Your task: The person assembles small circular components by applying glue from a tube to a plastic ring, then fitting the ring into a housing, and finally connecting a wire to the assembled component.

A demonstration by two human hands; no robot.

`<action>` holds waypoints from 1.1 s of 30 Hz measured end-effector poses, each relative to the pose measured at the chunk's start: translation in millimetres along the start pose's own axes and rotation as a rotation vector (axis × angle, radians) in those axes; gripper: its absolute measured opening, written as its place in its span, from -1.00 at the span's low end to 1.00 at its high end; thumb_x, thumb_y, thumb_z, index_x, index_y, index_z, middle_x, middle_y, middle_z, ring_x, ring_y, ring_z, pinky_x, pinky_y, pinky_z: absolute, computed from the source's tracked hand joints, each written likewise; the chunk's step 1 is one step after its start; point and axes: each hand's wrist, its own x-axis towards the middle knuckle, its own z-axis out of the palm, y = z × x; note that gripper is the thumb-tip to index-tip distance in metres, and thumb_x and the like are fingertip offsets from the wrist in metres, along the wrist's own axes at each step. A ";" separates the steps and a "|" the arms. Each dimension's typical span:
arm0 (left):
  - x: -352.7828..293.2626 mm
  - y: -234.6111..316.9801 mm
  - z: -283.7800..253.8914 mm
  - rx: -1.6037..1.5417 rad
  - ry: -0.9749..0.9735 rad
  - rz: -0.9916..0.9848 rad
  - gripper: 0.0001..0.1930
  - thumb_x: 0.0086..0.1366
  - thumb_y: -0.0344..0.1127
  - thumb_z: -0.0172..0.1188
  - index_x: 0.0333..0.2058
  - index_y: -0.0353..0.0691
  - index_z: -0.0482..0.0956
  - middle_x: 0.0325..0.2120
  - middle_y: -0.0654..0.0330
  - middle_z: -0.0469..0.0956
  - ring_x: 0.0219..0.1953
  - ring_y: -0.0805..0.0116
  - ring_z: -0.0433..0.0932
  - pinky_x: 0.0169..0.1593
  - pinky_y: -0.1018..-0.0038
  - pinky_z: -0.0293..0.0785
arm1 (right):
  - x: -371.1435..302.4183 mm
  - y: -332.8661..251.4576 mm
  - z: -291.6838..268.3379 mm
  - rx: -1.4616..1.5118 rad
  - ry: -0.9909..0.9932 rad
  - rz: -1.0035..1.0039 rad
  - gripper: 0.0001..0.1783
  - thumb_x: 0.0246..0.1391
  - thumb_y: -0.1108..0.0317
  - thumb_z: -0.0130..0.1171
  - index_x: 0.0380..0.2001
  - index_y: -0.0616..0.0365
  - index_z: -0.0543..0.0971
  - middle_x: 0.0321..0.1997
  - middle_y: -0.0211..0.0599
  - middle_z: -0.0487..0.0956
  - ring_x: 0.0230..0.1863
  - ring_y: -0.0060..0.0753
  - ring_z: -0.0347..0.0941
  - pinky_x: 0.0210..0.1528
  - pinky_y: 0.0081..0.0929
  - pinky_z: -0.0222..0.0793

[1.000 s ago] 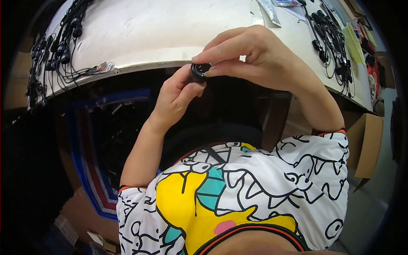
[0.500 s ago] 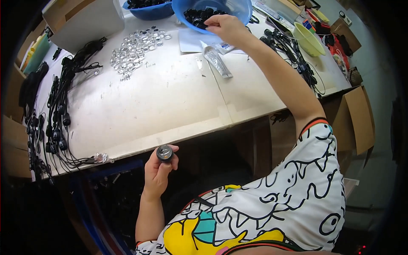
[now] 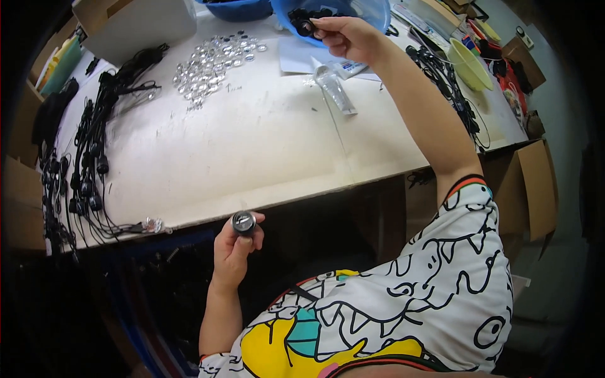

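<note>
My left hand (image 3: 234, 255) is closed around a small black cylindrical housing (image 3: 243, 223) just off the table's near edge; its round, glossy end faces up. With arm stretched to the far side, my right hand (image 3: 353, 39) pinches a small black ring (image 3: 307, 26) between thumb and fingertips. That ring is over the blue bowl (image 3: 368, 9), which contains more black parts. Below the bowl, a silvery-white squeeze tube (image 3: 334, 89) lies on the table. Many clear glass-like discs (image 3: 211, 66) are spread on the table left of the tube.
Black cables (image 3: 94, 138) run along the left side of the white table (image 3: 220, 151). More cables (image 3: 444, 85) and a yellow-green basin (image 3: 467, 66) are at right. Another blue bowl (image 3: 242, 11) stands at the back, beside a box (image 3: 142, 31). A cardboard box (image 3: 535, 189) is beyond the right edge.
My right hand has lifted slightly from among the black parts, and a black ring now shows in its fingertips. My left hand stays nearly in place. The view has shifted a little.
</note>
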 end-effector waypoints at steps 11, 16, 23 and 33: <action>-21.5 -8.4 -7.7 -0.021 -0.050 0.002 -0.62 0.20 -0.13 0.03 -0.13 -0.31 0.38 -0.56 0.35 0.36 -0.52 0.64 0.24 -0.43 0.73 0.15 | -98.0 92.3 125.9 -1.011 -0.235 -0.686 -0.82 -0.08 0.26 0.14 -0.44 0.13 0.54 -0.47 -0.30 0.50 -0.46 -0.26 0.40 -0.36 -0.43 0.32; -28.8 -13.0 -4.9 0.065 0.011 -0.013 -0.63 0.24 -0.15 -0.04 -0.12 -0.33 0.37 -0.61 0.33 0.32 -0.57 0.65 0.17 -0.49 0.73 0.06 | -103.1 103.7 138.9 -0.999 -0.138 -0.670 -0.77 -0.15 0.37 0.21 -0.33 0.15 0.54 -0.42 -0.41 0.45 -0.56 -0.54 0.29 -0.48 -0.62 0.24; -40.8 -26.9 -7.1 0.103 -0.015 -0.094 -0.74 0.18 -0.37 0.01 -0.15 -0.30 0.39 -0.56 0.34 0.34 -0.52 0.61 0.24 -0.42 0.71 0.16 | -157.6 91.0 162.8 -0.687 -0.485 -0.606 -0.66 -0.24 0.45 0.28 -0.26 0.16 0.55 -0.32 -0.45 0.47 -0.64 -0.82 0.14 -0.63 -0.82 0.02; -56.0 -37.8 9.1 0.075 -0.038 -0.097 -0.82 0.19 -0.39 0.03 -0.22 -0.27 0.39 -0.53 0.36 0.35 -0.50 0.64 0.25 -0.41 0.73 0.19 | -194.3 115.4 170.3 -0.808 -0.457 -0.724 -0.66 -0.23 0.28 0.28 -0.30 0.15 0.53 -0.40 -0.32 0.49 -0.46 -0.40 0.43 -0.46 -0.60 0.32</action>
